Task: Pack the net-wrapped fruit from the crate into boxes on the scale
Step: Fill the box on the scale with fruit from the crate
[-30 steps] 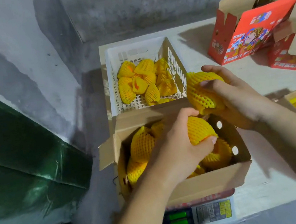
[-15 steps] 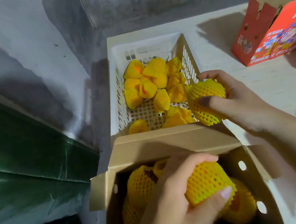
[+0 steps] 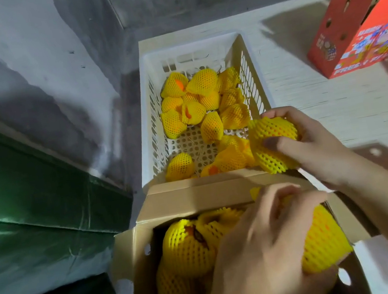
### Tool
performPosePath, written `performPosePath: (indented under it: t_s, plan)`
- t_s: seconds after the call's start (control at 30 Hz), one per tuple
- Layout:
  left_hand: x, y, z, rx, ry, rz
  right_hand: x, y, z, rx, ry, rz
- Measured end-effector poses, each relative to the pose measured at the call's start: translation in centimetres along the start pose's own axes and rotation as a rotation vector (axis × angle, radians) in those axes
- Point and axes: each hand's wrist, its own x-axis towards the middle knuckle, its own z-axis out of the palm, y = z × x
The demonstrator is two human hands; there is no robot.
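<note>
Against the grey wall, a white slatted plastic crate (image 3: 147,118) holds yellow foam-netted fruit (image 3: 192,111); a red printed carton (image 3: 359,44) stands at the right, cut off. Nearer, a brown cardboard box (image 3: 195,195) hides the scale. The blurred left hand (image 3: 264,257) grips netted fruit inside the box; the right hand (image 3: 314,145) clasps another above the crate's corner.
</note>
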Motion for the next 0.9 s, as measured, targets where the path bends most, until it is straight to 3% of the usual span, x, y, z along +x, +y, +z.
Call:
performPosePath:
  t_s: [0.07, 0.3, 0.47, 0.6, 0.77, 0.9]
  plan:
    - [0.2, 0.4, 0.8, 0.062, 0.057, 0.061, -0.2, -0.8, -0.1, -0.021, 0.023, -0.017]
    - [-0.2, 0.2, 0.6, -0.068, 0.067, 0.036, -1.1, -2.3, -0.2, -0.052, 0.057, -0.104]
    - [2.1, -2.8, -2.5, -0.327, 0.146, -0.151, 0.6, -1.9, -0.3, -0.063, 0.059, -0.124]
    - [9.4, -7.9, -4.1, -0.269, 0.211, -0.328, 5.1, -0.8, 0.6, -0.181, -0.008, -0.142]
    - [17.8, -15.6, -1.2, -0.064, -0.067, -0.600, 10.0, 1.7, 1.4, -0.619, -0.101, -0.286]
    - [21.6, -19.8, 1.8, 0.317, -0.490, -0.634, 11.2, 3.7, 1.2, -0.630, -0.011, -0.411]
